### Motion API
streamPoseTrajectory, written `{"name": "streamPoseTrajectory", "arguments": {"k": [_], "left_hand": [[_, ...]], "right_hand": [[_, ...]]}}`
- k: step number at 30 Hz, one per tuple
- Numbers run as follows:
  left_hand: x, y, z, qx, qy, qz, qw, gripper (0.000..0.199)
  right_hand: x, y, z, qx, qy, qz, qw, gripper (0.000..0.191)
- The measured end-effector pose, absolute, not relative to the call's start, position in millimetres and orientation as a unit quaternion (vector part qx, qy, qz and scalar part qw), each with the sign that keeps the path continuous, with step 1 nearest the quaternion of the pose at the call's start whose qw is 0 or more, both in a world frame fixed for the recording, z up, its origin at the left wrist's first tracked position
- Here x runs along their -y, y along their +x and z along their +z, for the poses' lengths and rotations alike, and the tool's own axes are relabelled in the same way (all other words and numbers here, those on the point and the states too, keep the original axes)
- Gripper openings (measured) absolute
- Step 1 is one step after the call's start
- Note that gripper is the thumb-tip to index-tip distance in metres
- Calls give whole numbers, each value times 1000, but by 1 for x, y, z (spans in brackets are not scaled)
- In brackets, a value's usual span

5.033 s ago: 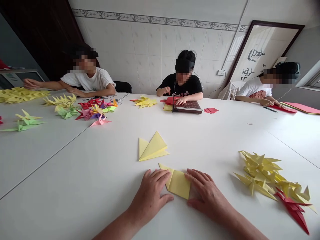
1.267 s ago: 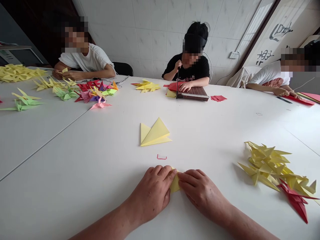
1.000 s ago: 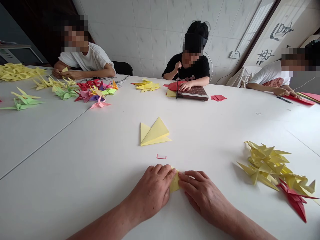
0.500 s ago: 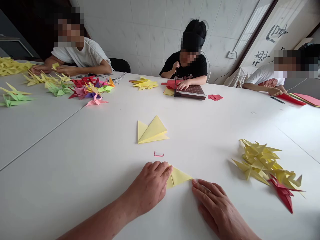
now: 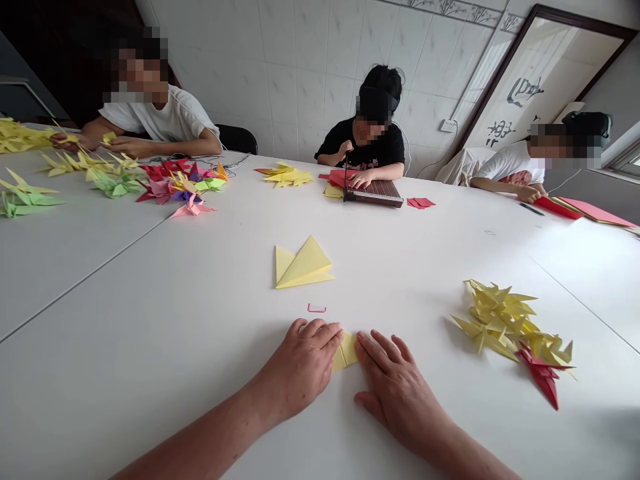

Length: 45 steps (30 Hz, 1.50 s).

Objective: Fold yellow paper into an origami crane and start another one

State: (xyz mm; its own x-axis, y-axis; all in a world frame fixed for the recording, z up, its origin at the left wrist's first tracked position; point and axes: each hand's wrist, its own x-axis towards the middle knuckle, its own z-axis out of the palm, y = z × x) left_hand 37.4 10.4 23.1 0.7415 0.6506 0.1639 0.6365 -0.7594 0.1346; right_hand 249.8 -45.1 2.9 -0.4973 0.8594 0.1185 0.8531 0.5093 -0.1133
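A small folded piece of yellow paper lies flat on the table, a crease line showing between my hands. My left hand covers its left part, fingers bent together and holding it down; the thumb is mostly hidden. With fingers stretched out and lying flat, my right hand presses on its right side, hiding that corner. Farther out, beyond a small red bracket mark, sits a second folded yellow paper with pointed flaps.
Yellow folded cranes and a red crane lie at right. Multicoloured cranes are piled at far left. Opposite, a person works at a paper cutter beside red sheets. Two other people sit at the table.
My right hand has slid left from the paper's right tip onto its surface and now lies flatter. My left hand stays on the paper. The view has tilted up slightly and shifted right.
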Motion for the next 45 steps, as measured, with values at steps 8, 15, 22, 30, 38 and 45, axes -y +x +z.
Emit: {"name": "streamPoseTrajectory", "arguments": {"k": [8, 15, 22, 30, 38, 45], "left_hand": [[0, 36, 17, -386, 917, 102, 18, 45], [-1, 31, 28, -360, 925, 55, 111, 46], [0, 16, 32, -331, 919, -2, 214, 70], [-9, 22, 20, -400, 867, 204, 217, 26], [-26, 54, 28, -437, 879, 131, 141, 11], [-23, 51, 29, -453, 828, 168, 285, 15]], "right_hand": [[65, 253, -2, 835, -542, -40, 82, 56], [81, 260, -12, 800, -589, -60, 102, 54], [67, 251, 1, 833, -546, 39, 77, 64], [65, 250, 2, 825, -556, 57, 81, 60], [65, 249, 4, 809, -581, 64, 66, 58], [60, 253, -9, 759, -640, 38, 114, 54]]}}
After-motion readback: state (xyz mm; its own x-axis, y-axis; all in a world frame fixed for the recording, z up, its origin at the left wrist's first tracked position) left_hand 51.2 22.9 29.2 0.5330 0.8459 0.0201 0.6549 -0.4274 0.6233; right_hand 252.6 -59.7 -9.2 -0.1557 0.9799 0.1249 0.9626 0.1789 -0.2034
